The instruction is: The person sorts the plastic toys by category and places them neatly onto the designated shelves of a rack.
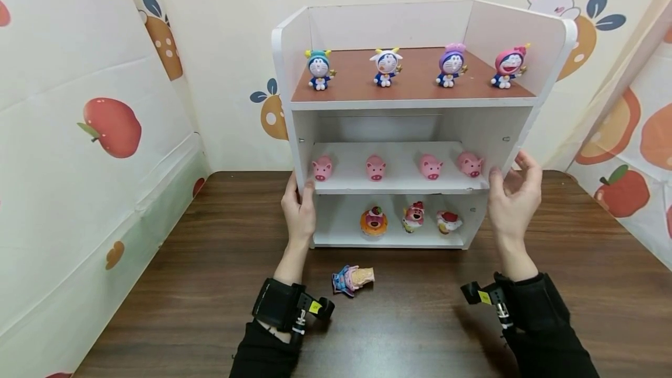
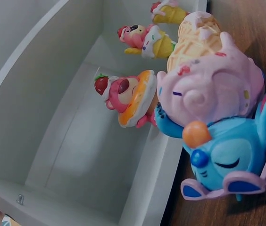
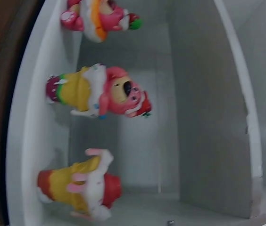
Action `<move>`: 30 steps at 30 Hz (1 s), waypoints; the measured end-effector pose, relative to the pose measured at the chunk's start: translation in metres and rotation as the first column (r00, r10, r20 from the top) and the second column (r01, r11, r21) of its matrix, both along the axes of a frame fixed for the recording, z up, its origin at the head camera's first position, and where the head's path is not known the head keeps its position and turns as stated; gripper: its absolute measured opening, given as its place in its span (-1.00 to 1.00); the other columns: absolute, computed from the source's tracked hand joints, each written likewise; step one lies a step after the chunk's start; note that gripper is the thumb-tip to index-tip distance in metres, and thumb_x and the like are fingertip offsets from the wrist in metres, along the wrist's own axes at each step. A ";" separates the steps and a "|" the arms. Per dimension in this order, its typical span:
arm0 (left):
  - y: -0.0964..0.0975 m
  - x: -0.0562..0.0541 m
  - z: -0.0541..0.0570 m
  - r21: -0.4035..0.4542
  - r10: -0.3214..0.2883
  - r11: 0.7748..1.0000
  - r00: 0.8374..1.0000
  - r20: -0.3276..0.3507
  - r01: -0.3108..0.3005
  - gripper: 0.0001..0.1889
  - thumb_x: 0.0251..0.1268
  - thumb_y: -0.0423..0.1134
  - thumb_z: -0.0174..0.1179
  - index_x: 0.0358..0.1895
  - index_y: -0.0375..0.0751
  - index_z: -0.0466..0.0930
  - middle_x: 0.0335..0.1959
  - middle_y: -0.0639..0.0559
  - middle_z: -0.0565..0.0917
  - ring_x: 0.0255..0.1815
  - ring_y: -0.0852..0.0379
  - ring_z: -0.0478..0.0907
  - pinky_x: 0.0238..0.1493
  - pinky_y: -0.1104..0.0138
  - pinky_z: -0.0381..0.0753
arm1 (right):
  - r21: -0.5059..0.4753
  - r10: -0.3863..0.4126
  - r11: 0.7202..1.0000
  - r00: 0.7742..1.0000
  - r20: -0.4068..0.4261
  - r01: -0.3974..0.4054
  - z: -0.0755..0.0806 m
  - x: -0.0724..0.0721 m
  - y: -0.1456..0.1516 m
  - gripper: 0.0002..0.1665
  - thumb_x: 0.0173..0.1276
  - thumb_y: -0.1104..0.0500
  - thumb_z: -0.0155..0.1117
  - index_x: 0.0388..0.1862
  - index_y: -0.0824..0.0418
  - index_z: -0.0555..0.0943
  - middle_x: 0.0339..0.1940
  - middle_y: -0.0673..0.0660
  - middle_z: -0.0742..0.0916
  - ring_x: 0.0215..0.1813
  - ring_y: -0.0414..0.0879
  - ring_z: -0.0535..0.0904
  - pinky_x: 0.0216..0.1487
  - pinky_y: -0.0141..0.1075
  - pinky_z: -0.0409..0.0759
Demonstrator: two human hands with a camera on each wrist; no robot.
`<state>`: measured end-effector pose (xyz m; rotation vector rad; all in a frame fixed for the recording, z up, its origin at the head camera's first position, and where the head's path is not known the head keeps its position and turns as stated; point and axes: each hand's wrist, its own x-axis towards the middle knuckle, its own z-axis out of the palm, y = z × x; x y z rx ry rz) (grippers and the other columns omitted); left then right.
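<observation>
A white three-tier display shelf [image 1: 415, 104] stands upright on the table. My left hand [image 1: 299, 209] grips its left side panel, thumb at the front edge and fingers along the outside. On the opposite side, my right hand [image 1: 514, 197] holds the right side panel between thumb and fingers. Before the shelf lies a blue figurine with a pink ice-cream cone [image 1: 353, 280], on its side; the left wrist view shows its blue face [image 2: 227, 157] close up. Three pink bear and ice-cream figurines [image 1: 413, 217] stand on the bottom tier.
Several pink pig figurines [image 1: 375, 168] line the middle tier. Several blue-and-white cat figurines in coloured hats [image 1: 385, 67] stand on the brown top tier. Fruit-printed sheeting [image 1: 110, 127] covers the walls around the wooden table [image 1: 210, 284].
</observation>
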<state>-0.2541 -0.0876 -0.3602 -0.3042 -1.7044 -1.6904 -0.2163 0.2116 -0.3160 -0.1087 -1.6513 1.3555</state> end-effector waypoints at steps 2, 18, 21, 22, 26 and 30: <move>0.000 0.001 0.001 0.000 -0.002 1.000 1.000 0.004 0.002 -0.55 0.28 -0.45 -0.05 0.25 -0.48 0.35 0.22 -0.33 0.46 0.17 -0.13 0.43 0.19 -0.07 0.37 | 0.028 -0.007 1.000 0.999 0.036 0.006 -0.002 -0.002 0.001 -0.51 0.27 0.39 0.06 0.20 0.26 0.44 0.07 0.08 0.61 -0.03 -0.26 0.57 -0.04 -0.46 0.55; -0.004 0.012 0.024 -0.068 0.156 0.983 0.974 -0.167 -0.169 -0.55 0.09 -0.52 0.19 0.14 -0.41 0.49 0.02 -0.25 0.58 -0.01 -0.10 0.53 -0.04 0.01 0.54 | 0.136 -0.020 0.991 0.999 0.034 0.015 -0.011 -0.004 0.001 -0.57 0.29 0.40 -0.01 0.14 0.45 0.47 -0.04 0.39 0.68 -0.29 -0.57 0.52 -0.38 -0.68 0.43; -0.003 0.019 0.033 -0.059 0.224 0.967 0.937 -0.268 -0.248 -0.57 0.09 -0.52 0.20 0.11 -0.39 0.51 0.02 -0.23 0.57 0.04 -0.07 0.50 0.01 0.08 0.51 | 0.137 -0.018 0.990 0.999 0.039 0.013 -0.011 -0.004 0.002 -0.58 0.28 0.40 -0.01 0.13 0.46 0.47 -0.05 0.40 0.68 -0.30 -0.57 0.52 -0.38 -0.68 0.42; -0.001 0.022 0.037 -0.050 0.242 0.962 0.922 -0.302 -0.269 -0.58 0.09 -0.53 0.20 0.09 -0.39 0.52 0.01 -0.23 0.57 0.04 -0.07 0.50 0.01 0.12 0.50 | 0.138 -0.020 0.990 0.999 0.041 0.014 -0.011 -0.004 0.002 -0.58 0.28 0.40 0.00 0.13 0.46 0.47 -0.05 0.40 0.68 -0.31 -0.56 0.52 -0.39 -0.68 0.42; 0.005 0.038 0.052 -0.045 0.286 0.940 0.851 -0.441 -0.339 -0.63 0.08 -0.56 0.18 0.03 -0.43 0.53 -0.04 -0.26 0.56 0.01 -0.07 0.50 0.03 0.25 0.46 | 0.148 -0.032 0.989 0.999 0.041 0.026 -0.012 -0.005 0.001 -0.59 0.29 0.40 0.00 0.12 0.47 0.47 -0.07 0.40 0.68 -0.34 -0.55 0.50 -0.42 -0.68 0.39; 0.013 0.054 0.064 -0.071 0.243 0.939 0.792 -0.561 -0.338 -0.70 0.07 -0.55 0.16 -0.06 -0.49 0.53 -0.15 -0.30 0.58 -0.10 -0.09 0.52 0.02 0.31 0.49 | 0.152 -0.035 0.988 0.999 0.032 0.030 -0.012 -0.005 0.001 -0.59 0.29 0.40 0.01 0.11 0.47 0.48 -0.10 0.41 0.69 -0.38 -0.54 0.48 -0.45 -0.68 0.37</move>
